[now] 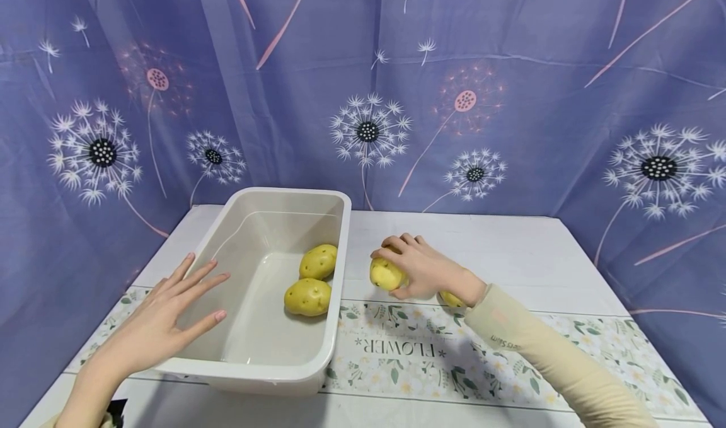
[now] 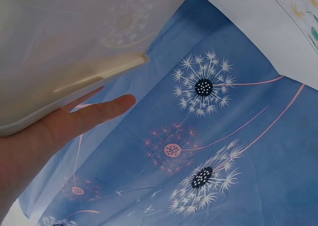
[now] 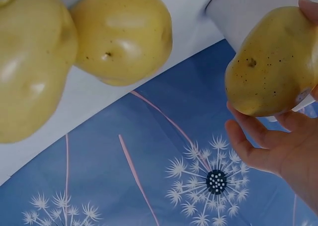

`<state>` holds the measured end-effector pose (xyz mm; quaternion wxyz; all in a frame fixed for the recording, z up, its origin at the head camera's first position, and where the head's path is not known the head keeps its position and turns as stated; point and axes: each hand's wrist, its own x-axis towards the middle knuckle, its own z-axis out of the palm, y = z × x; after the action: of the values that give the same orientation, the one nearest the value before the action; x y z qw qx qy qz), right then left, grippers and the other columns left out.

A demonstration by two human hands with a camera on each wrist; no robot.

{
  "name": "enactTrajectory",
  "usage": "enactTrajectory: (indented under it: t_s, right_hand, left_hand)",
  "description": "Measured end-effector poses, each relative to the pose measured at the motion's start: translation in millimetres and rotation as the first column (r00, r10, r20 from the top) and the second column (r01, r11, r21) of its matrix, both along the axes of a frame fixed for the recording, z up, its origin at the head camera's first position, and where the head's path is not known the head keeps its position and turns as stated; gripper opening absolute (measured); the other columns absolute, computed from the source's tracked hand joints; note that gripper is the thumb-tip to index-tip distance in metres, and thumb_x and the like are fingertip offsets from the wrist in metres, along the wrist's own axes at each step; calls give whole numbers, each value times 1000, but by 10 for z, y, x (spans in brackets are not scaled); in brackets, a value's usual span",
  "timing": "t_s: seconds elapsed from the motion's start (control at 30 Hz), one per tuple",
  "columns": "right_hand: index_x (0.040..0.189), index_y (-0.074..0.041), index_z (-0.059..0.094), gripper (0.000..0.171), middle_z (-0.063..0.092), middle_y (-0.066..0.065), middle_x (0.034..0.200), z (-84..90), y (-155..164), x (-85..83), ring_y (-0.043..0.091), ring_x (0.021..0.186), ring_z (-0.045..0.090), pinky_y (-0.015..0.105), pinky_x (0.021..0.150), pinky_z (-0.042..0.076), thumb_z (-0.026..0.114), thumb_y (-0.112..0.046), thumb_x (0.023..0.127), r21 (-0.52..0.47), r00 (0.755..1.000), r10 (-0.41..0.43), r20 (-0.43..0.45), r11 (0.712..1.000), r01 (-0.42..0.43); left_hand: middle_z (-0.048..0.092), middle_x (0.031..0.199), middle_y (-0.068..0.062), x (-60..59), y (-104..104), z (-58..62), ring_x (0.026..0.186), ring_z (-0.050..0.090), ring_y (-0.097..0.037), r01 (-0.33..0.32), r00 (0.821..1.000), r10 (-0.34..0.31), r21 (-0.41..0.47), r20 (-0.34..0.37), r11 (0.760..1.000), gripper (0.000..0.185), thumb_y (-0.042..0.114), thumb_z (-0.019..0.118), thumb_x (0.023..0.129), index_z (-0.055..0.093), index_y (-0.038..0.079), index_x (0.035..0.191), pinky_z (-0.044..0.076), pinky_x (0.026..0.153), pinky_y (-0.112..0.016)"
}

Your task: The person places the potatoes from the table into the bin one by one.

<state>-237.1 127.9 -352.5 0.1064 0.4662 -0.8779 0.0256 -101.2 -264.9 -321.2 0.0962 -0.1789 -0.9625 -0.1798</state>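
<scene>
A white desk (image 1: 510,245) fills the lower half of the head view. Across its near part lies a floral runner (image 1: 397,352) printed "FLOWER". A white tub (image 1: 272,365) stands at lower left, partly on the runner. A potato (image 1: 450,299) lies at centre frame.

potato (image 1: 450,299) mostly hidden behind wrist

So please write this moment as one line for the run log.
right hand: grips potato on table | left hand: open, at tub wall | in tub: two potatoes | more potatoes on table
</scene>
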Motion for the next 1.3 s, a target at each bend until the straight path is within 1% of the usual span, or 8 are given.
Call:
enactTrajectory:
  t_s: [0.37, 0.57, 0.67, 0.8, 0.9, 1.07, 1.3]
  right_hand:
    - [120, -21, 49, 66, 52, 3, 111, 77, 3, -61, 22, 93, 49, 34, 72, 42, 71, -44, 62, -50, 998, 30, -56, 998, -33]
    - [121, -21, 49, 67, 52, 3, 112, 129, -18, -80, 21, 95, 48, 33, 73, 42, 71, -45, 63, -61, 998, 31, -50, 998, -34]
    - [121, -20, 49, 67, 51, 3, 112, 166, -30, -86, 21, 94, 48, 34, 74, 42, 71, -44, 63, -73, 999, 29, -43, 997, -32]
    - [121, -20, 50, 66, 51, 3, 112, 225, -45, -91, 22, 95, 47, 34, 74, 42, 71, -44, 63, -100, 999, 30, -36, 994, -33]
    - [122, -19, 50, 66, 51, 3, 111, 266, -58, -99, 22, 97, 47, 35, 76, 41, 70, -44, 64, -112, 999, 33, -43, 993, -38]
    - [122, -18, 50, 65, 51, 4, 114, 323, -78, -120, 22, 96, 46, 37, 78, 41, 70, -44, 66, -129, 997, 50, -59, 990, -57]
    - [123, -19, 48, 65, 49, 5, 116, 401, -107, -133, 21, 97, 44, 35, 75, 40, 69, -45, 67, -139, 996, 54, -65, 988, -63]
  left_hand:
    - [32, 144, -11, 11, 3, 7, 140, -1, -20, 2, 1000, -2, -7, 1, 1000, 53, 40, 58, 84, 41, 29, 133, 15, 94, -71]
    - [30, 145, -12, 6, -2, -8, 140, -4, -19, 2, 1000, -1, -30, 12, 1000, 54, 41, 57, 84, 39, 30, 134, 13, 94, -72]
    - [28, 146, -12, 4, -9, -11, 140, -5, -19, 2, 1000, -2, -41, 11, 999, 55, 41, 56, 85, 37, 30, 135, 7, 97, -71]
    - [26, 146, -13, 4, -14, -11, 140, -6, -19, 9, 1000, -10, -68, -7, 998, 56, 41, 55, 85, 35, 30, 136, -7, 101, -67]
    - [26, 146, -13, 1, -15, -18, 140, -5, -18, 8, 1000, -10, -80, -23, 997, 57, 41, 56, 84, 35, 30, 137, -12, 103, -63]
    - [26, 146, -13, -6, -22, -32, 140, -5, -18, 14, 999, -18, -90, -38, 996, 59, 40, 57, 84, 34, 30, 137, -14, 105, -59]
    - [26, 146, -15, -12, -24, -37, 140, -6, -20, 28, 998, -33, -100, -52, 995, 59, 39, 57, 84, 33, 29, 138, -14, 108, -54]
